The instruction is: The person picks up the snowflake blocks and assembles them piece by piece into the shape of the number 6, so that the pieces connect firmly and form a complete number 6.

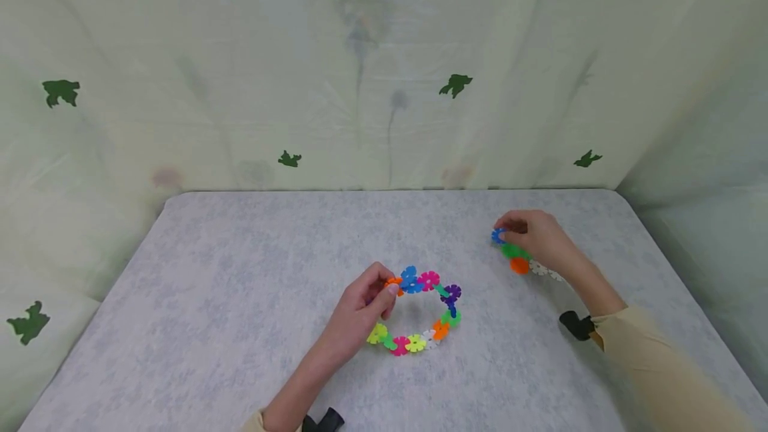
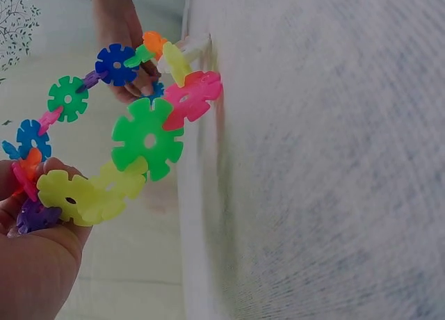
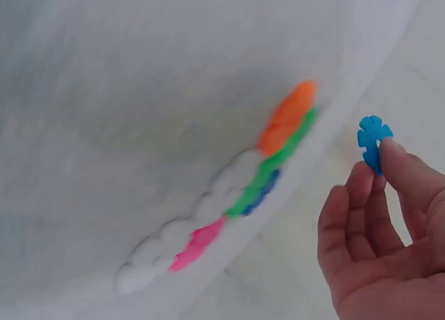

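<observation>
A pale curtain (image 1: 240, 52) with dark green shapes hangs beyond the ring of slotted plastic flower discs (image 1: 429, 281). Below the ring spreads a mottled grey counter (image 1: 240, 285). The ring itself is a loop in pink, blue, green, purple, orange, white and yellow; its left end is hidden by my fingers, so I cannot tell whether it joins up there. To the right of the ring, and farther from me, lie spare flower discs (image 1: 519, 265) in orange, green and white, with pink and blue showing too from my right wrist, though blurred.

My left grip (image 1: 365, 300), at the ring's left side, pinches it between thumb and fingers. My right grip (image 1: 535, 235), well apart from the ring to its right and over the spares, holds the smallest thing here: one blue flower disc (image 3: 373, 140), caught near its edge by thumb and fingertips.

I judge that squeezing or twisting on the left could pop a slot joint, since the whole loop hangs on shallow notches. The blue disc, so lightly pinched, might slip or spin away. My right sleeve (image 1: 666, 359), trailing low, could scatter the spares.
</observation>
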